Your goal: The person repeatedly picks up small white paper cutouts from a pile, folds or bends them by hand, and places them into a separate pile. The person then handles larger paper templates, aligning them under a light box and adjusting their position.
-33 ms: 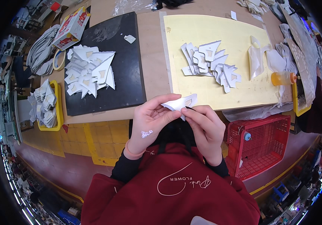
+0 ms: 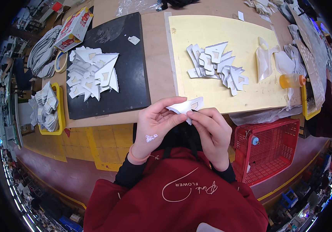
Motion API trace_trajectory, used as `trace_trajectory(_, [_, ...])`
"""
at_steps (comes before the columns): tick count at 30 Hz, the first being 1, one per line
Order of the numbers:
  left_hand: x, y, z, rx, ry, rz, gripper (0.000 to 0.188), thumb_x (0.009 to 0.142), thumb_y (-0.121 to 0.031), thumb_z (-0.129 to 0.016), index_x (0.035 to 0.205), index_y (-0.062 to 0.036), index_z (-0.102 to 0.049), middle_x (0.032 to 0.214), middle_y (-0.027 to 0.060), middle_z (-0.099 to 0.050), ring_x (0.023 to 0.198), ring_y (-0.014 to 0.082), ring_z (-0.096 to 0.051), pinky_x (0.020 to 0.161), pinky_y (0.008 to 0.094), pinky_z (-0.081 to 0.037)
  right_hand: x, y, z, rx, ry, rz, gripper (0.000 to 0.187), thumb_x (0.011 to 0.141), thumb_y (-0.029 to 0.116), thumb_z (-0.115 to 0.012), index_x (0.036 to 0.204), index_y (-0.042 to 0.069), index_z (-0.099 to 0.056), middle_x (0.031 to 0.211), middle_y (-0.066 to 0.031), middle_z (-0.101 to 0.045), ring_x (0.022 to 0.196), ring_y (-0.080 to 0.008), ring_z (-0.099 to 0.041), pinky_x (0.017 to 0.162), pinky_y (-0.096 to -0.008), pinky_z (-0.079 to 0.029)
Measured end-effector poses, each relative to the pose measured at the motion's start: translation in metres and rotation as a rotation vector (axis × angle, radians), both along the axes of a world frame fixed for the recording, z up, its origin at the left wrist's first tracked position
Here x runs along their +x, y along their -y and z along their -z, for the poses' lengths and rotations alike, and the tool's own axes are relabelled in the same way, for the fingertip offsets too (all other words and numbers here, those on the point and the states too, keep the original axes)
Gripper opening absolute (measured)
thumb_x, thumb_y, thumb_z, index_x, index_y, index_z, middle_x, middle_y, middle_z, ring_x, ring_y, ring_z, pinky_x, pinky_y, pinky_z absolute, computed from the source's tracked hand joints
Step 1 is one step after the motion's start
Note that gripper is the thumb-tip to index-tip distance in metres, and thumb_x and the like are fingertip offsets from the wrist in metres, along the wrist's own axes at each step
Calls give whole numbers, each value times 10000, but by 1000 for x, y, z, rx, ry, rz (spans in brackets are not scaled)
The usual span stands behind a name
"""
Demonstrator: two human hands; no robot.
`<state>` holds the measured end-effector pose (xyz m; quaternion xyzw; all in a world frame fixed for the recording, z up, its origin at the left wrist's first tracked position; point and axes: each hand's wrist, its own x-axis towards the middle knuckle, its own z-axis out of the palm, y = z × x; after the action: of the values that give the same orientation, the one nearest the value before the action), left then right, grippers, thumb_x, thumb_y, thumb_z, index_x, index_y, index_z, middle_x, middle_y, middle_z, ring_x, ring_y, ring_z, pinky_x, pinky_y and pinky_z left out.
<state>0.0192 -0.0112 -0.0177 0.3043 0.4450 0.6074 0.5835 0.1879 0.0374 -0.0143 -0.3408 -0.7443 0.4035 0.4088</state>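
Just off the table's front edge, my left hand (image 2: pixel 157 118) pinches a white cut-out piece (image 2: pixel 184 108) between thumb and fingers. The piece is curved, with an opening towards its right end. My right hand (image 2: pixel 212 129) is closed against the lower right of the same piece, its thumb and forefinger pressed together there. A small dark thing shows at those fingertips, too little of it to name. Small white bits (image 2: pixel 151 138) cling near my left wrist. Similar white pieces lie in a pile (image 2: pixel 90 73) on the black board and in another pile (image 2: pixel 216 63) on the yellow sheet.
A black board (image 2: pixel 129 92) and a yellow sheet (image 2: pixel 251 98) cover much of the table. At left stand a yellow tray (image 2: pixel 61 112) of pieces, a tape roll (image 2: pixel 60 62) and a box (image 2: pixel 74 29). An orange bottle (image 2: pixel 291 81) lies at right, above a red crate (image 2: pixel 278 154).
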Motion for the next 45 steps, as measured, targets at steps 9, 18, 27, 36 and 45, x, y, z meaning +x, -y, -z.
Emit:
trace_trajectory(9, [-4,-5,1,-23,-54,21,398,920,69,-676,1307,75,-581,1174,132,-660,1094,156,-646,969,270,-531,3,-5,6,-188,-85,-12,251,907,-36,-660,1138,39,-722,934,-94,-673,783,-165,-653,670,-260,-498])
trace_trajectory(18, [-4,-5,0,-1,-77,4,395,919,81,-671,1304,79,-581,1166,135,-661,1082,158,-651,964,268,-537,1,-2,4,-194,-40,-33,302,890,-36,-687,1172,60,-735,924,-78,-680,756,-131,-648,661,-237,-495])
trace_trajectory(27, [-1,-5,0,5,-58,-5,388,923,74,-671,1301,82,-580,1157,138,-663,1072,159,-655,956,267,-539,-1,-1,5,-178,-52,-9,257,913,-37,-660,1152,34,-722,934,-94,-659,805,-159,-656,702,-254,-507])
trace_trajectory(36, [-1,-5,0,-24,-60,2,394,921,63,-682,1302,80,-581,1153,136,-664,1066,154,-657,949,265,-539,2,-2,8,-215,-104,0,236,926,-27,-643,1153,12,-697,950,-110,-658,810,-193,-647,718,-268,-499])
trace_trajectory(45, [-1,-6,1,-3,-77,-7,381,926,61,-676,1294,75,-580,1147,119,-658,1073,148,-651,950,264,-537,2,-4,6,-242,-18,-13,297,912,-6,-674,1206,29,-690,941,-87,-659,678,-116,-563,611,-236,-448])
